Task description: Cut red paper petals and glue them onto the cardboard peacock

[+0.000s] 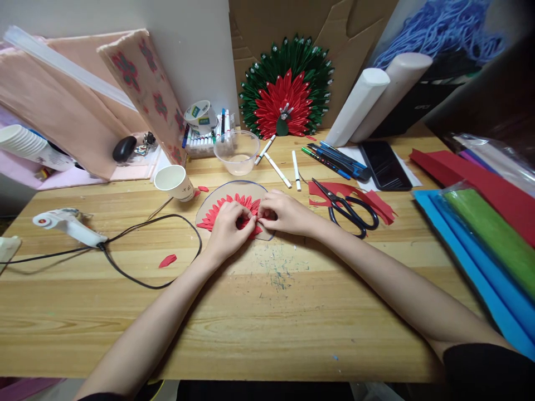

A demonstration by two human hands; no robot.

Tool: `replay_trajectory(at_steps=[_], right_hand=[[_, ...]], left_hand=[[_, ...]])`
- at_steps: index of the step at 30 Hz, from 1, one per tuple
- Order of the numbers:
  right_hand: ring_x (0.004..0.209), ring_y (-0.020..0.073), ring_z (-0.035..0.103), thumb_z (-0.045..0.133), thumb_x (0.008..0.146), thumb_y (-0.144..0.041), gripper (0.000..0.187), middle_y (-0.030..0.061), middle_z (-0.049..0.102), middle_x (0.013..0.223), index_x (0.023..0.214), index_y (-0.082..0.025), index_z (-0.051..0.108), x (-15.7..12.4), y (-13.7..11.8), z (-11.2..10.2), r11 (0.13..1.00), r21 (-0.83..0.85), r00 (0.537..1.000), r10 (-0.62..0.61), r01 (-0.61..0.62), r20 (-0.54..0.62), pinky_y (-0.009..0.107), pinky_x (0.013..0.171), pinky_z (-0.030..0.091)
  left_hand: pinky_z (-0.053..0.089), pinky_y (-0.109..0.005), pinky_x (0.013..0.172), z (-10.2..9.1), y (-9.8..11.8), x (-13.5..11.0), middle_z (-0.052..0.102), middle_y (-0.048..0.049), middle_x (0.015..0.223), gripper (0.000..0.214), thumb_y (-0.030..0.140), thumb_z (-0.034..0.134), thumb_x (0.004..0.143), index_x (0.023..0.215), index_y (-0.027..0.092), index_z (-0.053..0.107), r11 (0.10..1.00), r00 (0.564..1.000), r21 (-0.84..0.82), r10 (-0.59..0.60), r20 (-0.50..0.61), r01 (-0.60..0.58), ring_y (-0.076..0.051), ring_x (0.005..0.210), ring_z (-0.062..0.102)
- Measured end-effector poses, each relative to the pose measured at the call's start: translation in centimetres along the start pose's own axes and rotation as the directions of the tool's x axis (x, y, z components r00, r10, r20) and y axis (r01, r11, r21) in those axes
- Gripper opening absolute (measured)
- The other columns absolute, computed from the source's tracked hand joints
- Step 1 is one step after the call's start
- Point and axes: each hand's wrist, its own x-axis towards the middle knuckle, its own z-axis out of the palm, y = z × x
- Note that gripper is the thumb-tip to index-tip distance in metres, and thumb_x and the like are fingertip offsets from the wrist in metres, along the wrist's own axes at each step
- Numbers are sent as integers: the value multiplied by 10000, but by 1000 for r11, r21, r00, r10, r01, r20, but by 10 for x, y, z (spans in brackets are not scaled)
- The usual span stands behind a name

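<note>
A rounded piece of cardboard (217, 195) with a dark outline lies on the table, rows of red paper petals (209, 219) fanned across it. Over its right half both my hands meet, fingertips nearly touching. My left hand (229, 227) is closed in a pinch at a red petal. My right hand (286, 213) comes in from the right, thumb and finger pinched at the same spot; the fingers partly hide the petal. A loose red petal (168, 261) lies left of my left forearm. Black-handled scissors (346, 206) rest on red paper scraps (320, 192) beyond my right wrist.
A white glue gun (69, 225) with a looping black cord (146, 285) lies left. Behind the cardboard stand a paper cup (173, 184), a clear bowl (237, 156) and markers (278, 170). A green-and-red peacock fan (286, 89) leans at the back. A phone (384, 165) and coloured paper (468, 250) lie right.
</note>
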Motion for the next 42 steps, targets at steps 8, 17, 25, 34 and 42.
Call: replay_trajectory(at_steps=[8,17,25,34,42], right_hand=[[700,143,491,627,756,-198,59,32,562,725,726,-151,609,-5,9,-22,998,30,998,45,-46,54,256,638,382],[708,141,492,590,746,-130,65,26,567,729,689,-159,575,-4,3,-14,1000,-13,997,10,-9,77,259,662,372],[719,147,492,586,759,-152,61,27,564,743,702,-169,571,-5,5,-19,1000,-22,998,8,-7,54,261,656,375],[705,153,513,545,811,-180,90,40,601,728,788,-156,630,-5,5,-25,994,-19,994,108,-107,30,276,663,388],[791,136,576,526,835,-178,182,37,678,890,903,-200,693,-4,-9,-23,971,232,985,8,-49,172,263,726,422]], left_hand=[[390,-306,702,1,1,-1,563,-20,760,116,206,541,826,714,184,519,998,999,42,38,8,-38,-167,755,465],[401,-326,755,-1,3,-2,576,-39,810,96,237,521,839,772,176,556,988,996,125,83,42,-87,-187,809,469],[401,-327,744,-2,6,-4,581,-44,817,147,269,508,851,771,178,591,984,993,144,102,52,-108,-192,815,468],[391,-346,849,-21,7,-6,588,-48,887,205,266,466,889,822,196,646,996,994,79,41,-101,-33,-190,910,499],[397,-388,866,-45,-23,-31,576,-85,966,170,252,485,860,928,178,623,960,969,204,-154,-193,193,-235,967,495]])
